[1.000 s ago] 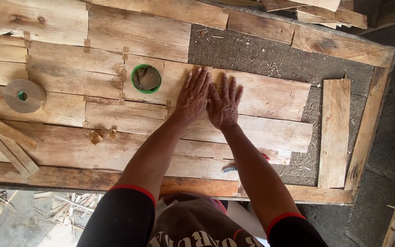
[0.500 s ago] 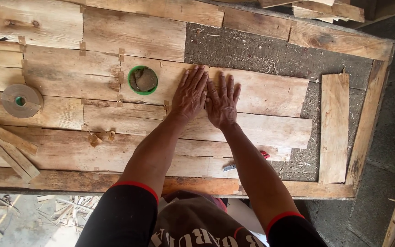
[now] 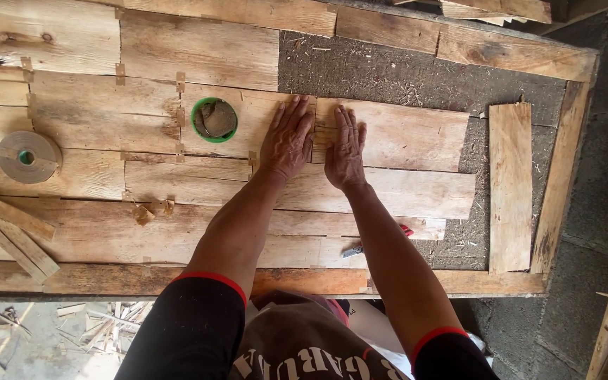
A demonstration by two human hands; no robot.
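Veneer sheets (image 3: 388, 134) are laid edge to edge across the counter (image 3: 402, 281), pale wood strips covering most of the dark core board (image 3: 388, 67). Both hands are pressed flat, palms down, fingers spread, clamped on nothing. The left hand (image 3: 286, 141) is set just left of a vertical seam in the middle of the counter; the right hand (image 3: 344, 151) is set just right of it, the two side by side and nearly touching. Short pieces of tape (image 3: 180, 81) are seen bridging other seams to the left.

A green-rimmed pot (image 3: 214, 119) stands just left of the left hand. A tape roll (image 3: 26, 156) lies well to the left, near the counter's left end. A loose plank (image 3: 510, 186) lies upright at the right, apart from the sheets, on bare core. A small red-handled tool (image 3: 378, 241) lies at the near edge, partly hidden by the right forearm; its kind cannot be told.

Judgement on the step in hand: the seam is being held shut. It is done well if pressure is kept even on both sides, the edges are butted without overlap, and the grain lines are kept level. Sliding of either sheet is the likely fault.
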